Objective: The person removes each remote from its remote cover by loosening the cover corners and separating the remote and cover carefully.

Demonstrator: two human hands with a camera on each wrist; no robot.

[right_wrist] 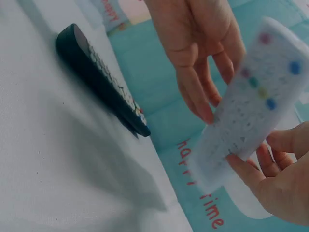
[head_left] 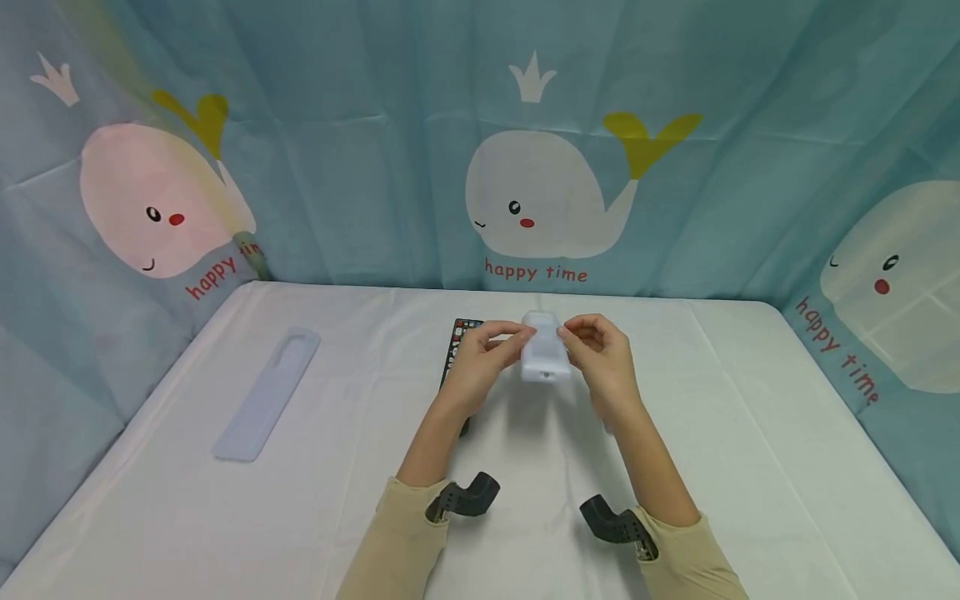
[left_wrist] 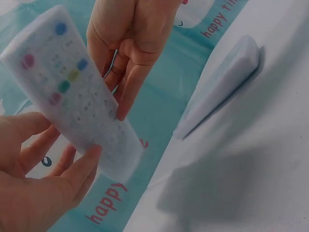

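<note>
Both hands hold up a whitish remote control (head_left: 545,354) above the table. Its coloured buttons look hazy, as if under a cloudy layer, in both wrist views. My left hand (head_left: 483,358) pinches one long edge between thumb and fingers. The opposite edge is gripped by my right hand (head_left: 603,358). In the right wrist view, my right hand (right_wrist: 282,176) shows fingertips at the button face of the remote (right_wrist: 251,96). A black remote control (head_left: 454,350) with pale and red buttons lies on the table, partly hidden behind my left hand and forearm.
A long translucent cover (head_left: 266,396) lies on the left of the white-clothed table (head_left: 360,517). Another whitish long piece (left_wrist: 222,84) rests on the cloth in the left wrist view. A blue whale-print curtain (head_left: 352,183) rises behind the table and at both sides.
</note>
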